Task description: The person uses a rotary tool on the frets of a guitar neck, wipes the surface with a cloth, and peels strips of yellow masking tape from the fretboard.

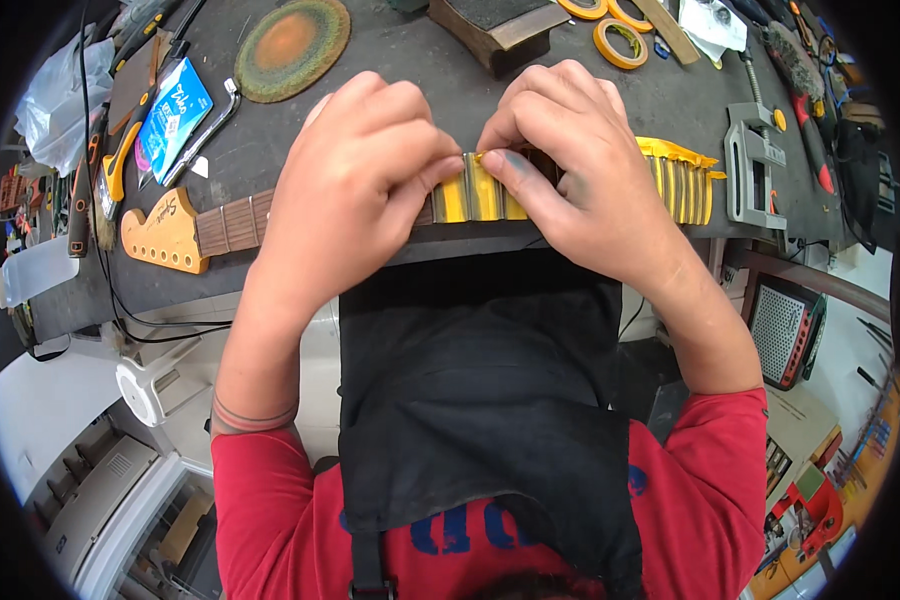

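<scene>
A guitar neck (235,224) lies across the bench in front of me, its pale wooden headstock (165,232) to the left. Strips of yellow tape (484,196) cover the fretboard between the metal frets from the middle to the right end, where loose tape (675,150) sticks up along the far edge. My left hand (365,180) is closed in a pinch over the neck at the leftmost taped part; what its fingertips hold is hidden. Just right of it, my right hand (585,155) pinches a bit of yellow tape at the far edge. Both hands cover parts of the neck.
Behind the hands are a round greenish-orange disc (293,48), a dark block (498,32) and yellow tape rolls (620,44). A metal clamp (755,165) stands at the right end. At left lie a blue package (177,113), a yellow-handled tool (120,165) and a black cable (110,285).
</scene>
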The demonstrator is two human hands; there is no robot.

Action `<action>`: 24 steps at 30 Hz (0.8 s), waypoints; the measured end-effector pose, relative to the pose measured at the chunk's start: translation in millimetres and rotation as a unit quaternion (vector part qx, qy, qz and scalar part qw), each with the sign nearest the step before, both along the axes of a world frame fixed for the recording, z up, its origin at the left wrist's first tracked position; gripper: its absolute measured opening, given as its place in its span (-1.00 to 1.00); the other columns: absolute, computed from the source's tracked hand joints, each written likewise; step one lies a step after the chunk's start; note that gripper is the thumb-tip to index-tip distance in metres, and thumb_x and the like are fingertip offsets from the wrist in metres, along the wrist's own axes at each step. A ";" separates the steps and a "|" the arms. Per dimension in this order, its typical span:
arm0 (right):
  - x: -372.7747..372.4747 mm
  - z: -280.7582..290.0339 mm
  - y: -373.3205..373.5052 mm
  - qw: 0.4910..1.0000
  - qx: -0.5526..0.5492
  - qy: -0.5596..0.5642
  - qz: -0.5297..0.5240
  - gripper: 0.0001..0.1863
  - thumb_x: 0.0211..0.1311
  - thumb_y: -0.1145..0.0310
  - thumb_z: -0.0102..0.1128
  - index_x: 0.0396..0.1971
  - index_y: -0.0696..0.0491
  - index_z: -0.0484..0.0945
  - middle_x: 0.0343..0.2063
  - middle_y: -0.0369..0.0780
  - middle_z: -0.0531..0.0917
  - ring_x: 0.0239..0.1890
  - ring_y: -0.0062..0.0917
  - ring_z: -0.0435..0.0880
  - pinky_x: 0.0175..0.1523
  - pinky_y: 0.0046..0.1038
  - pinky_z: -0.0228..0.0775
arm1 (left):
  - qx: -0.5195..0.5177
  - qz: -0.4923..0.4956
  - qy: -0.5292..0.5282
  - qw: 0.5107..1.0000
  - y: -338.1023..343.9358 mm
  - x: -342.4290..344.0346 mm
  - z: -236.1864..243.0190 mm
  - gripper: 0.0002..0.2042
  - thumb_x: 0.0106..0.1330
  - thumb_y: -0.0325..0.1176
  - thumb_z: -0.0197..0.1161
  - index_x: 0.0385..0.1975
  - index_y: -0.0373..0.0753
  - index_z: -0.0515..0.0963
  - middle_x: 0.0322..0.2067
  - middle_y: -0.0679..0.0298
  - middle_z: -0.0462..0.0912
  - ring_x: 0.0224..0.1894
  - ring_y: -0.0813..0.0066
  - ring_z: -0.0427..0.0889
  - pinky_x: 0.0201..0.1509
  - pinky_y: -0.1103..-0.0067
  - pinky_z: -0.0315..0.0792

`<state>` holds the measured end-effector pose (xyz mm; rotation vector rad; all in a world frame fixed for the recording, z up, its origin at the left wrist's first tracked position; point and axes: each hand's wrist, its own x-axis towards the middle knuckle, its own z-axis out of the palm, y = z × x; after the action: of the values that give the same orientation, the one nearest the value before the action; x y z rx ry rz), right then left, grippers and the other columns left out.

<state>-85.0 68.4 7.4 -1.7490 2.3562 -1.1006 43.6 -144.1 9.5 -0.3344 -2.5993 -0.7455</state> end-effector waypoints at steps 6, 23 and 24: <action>-5.5 1.5 3.4 0.999 -0.006 -0.010 0.033 -0.88 0.27 0.46 0.44 -0.29 0.02 0.64 -0.30 -0.28 0.56 -0.09 -0.31 0.53 0.13 -0.21 0.30 | -0.035 -0.073 0.055 0.995 -3.1 9.5 1.3 -0.76 0.06 -0.51 0.58 -0.25 -0.29 0.75 -0.38 0.25 0.61 -0.32 0.20 0.56 -0.23 0.35 0.39; -2.8 2.2 -0.5 0.999 0.012 -0.047 0.022 -0.89 0.27 0.55 0.39 -0.26 0.06 0.64 -0.28 -0.26 0.62 -0.11 -0.34 0.57 0.16 -0.27 0.34 | 0.090 -0.181 0.038 0.979 1.9 29.5 -4.4 -0.73 -0.02 -0.47 0.63 -0.30 -0.33 0.76 -0.46 0.27 0.60 -0.44 0.26 0.55 -0.35 0.36 0.36; -2.7 1.9 -0.7 0.998 0.014 -0.050 0.020 -0.88 0.26 0.56 0.38 -0.25 0.07 0.64 -0.27 -0.26 0.63 -0.11 -0.34 0.58 0.15 -0.27 0.35 | 0.098 -0.179 0.044 0.978 3.6 31.5 -5.4 -0.74 -0.01 -0.46 0.64 -0.31 -0.33 0.76 -0.45 0.27 0.60 -0.43 0.27 0.55 -0.35 0.36 0.36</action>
<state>-87.7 67.7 9.3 -1.6829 2.2587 -1.1154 75.1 -140.5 4.1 -0.7691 -2.3829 -1.0724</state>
